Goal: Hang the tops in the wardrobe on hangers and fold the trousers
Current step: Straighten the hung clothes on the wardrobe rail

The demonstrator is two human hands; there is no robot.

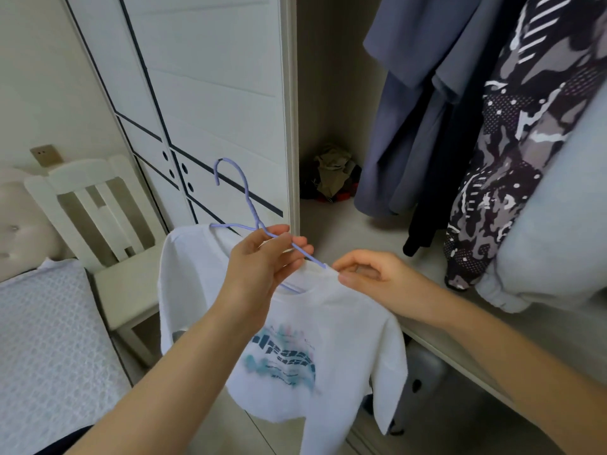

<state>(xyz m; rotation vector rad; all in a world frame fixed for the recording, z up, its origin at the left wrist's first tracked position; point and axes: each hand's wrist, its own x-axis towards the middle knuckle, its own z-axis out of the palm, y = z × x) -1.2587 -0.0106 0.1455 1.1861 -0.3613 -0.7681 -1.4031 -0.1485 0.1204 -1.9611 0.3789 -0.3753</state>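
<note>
From the head view, the white T-shirt (295, 339) with the blue-green print hangs front and centre, running down toward 6 o'clock, right in front of the open wardrobe. It's partly on a lilac wire hanger (244, 188) whose hook points up toward 11 o'clock. One hanger arm is tucked inside the neck hole, the other sticks out bare across the collar. The left hand (262, 257) has its fingers curled around the hanger just below the twisted neck. The right hand (371, 274), just beside it at 4 o'clock, pinches the collar edge between thumb and forefinger, right where the bare arm disappears into the fabric. Up at 1 to 2 o'clock some blue-grey tops (410, 110) already hang in the wardrobe, with a black-and-grey patterned garment (525, 142) next to them at 3 o'clock. The wardrobe door (203, 77) fills 12 o'clock. A white chair (98, 198) sits at 9 o'clock, with the bed (49, 339) at 8.
</note>
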